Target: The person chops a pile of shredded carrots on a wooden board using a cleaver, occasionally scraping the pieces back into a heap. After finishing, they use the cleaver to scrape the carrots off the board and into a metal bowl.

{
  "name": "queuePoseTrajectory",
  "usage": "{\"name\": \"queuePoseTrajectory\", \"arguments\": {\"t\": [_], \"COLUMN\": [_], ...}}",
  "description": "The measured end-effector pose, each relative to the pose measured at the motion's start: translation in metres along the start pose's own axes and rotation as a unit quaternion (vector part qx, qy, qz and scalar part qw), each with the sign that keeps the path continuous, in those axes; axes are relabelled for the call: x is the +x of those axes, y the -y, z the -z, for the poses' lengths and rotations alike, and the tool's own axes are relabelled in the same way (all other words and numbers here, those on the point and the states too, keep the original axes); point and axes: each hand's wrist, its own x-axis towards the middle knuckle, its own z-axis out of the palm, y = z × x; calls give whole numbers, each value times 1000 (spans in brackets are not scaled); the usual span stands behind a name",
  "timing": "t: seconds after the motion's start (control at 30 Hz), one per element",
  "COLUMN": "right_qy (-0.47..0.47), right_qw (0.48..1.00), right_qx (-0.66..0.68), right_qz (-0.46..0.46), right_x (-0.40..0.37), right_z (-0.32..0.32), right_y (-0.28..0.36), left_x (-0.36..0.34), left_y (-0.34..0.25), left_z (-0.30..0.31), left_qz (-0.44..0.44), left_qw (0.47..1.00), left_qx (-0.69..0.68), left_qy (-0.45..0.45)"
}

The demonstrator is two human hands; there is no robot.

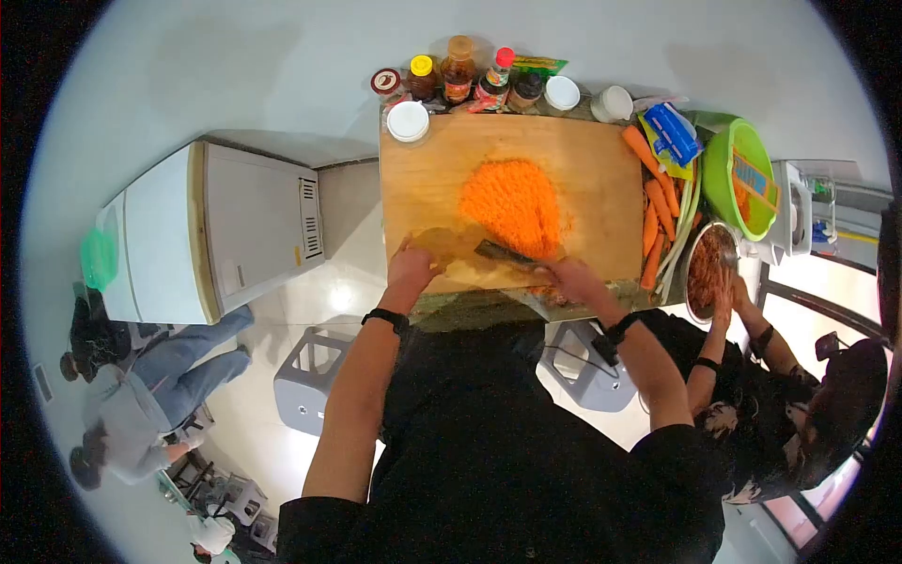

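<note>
On a wooden cutting board lies a mound of finely chopped orange carrot. My right hand is closed around the handle of a dark-bladed knife, whose blade points left along the mound's near edge. My left hand is at the board's near left edge, left of the blade; its fingers are bent and partly blurred, and I cannot make out whether they hold anything. Whole carrots and green onions lie along the board's right side.
Bottles and jars line the board's far edge, with a white-lidded jar on its corner. To the right are a green basin and a metal bowl with a co-worker's hands in it. Grey stools stand below.
</note>
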Motion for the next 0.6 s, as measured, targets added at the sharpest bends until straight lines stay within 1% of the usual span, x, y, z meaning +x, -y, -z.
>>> {"name": "queuePoseTrajectory", "arguments": {"t": [0.03,0.07,0.13,0.17,0.23,0.27,0.37,0.43,0.47,0.53,0.57,0.6], "right_qy": [-50,-50,-121,-123,-86,-86,-101,-132,-131,-184,-185,-307], "right_qw": [998,998,981,981,972,972,978,988,988,974,974,942], "right_qx": [3,5,-127,-127,-200,-200,-166,-73,-73,-79,-79,-78], "right_qz": [29,27,86,83,92,93,81,26,24,-104,-107,-108], "right_x": [1,5,11,13,12,9,-8,-19,-21,-31,-32,-25], "right_z": [9,13,16,18,27,30,33,30,25,15,5,-4], "right_y": [-6,-18,-43,-49,-53,-53,-59,-66,-69,-72,-69,-60], "left_x": [0,0,1,2,2,2,2,1,1,1,2,3], "left_y": [1,1,-2,-5,-8,-10,-6,-7,-8,-7,-6,-6], "left_z": [-3,-5,2,8,14,17,10,13,14,11,11,14], "left_qz": [4,7,6,8,12,18,9,16,21,17,18,16], "left_qw": [1000,999,999,999,998,996,998,997,997,998,999,999], "left_qx": [18,35,35,33,50,68,52,54,57,36,17,18], "left_qy": [3,6,16,23,39,54,37,45,54,47,38,33]}}
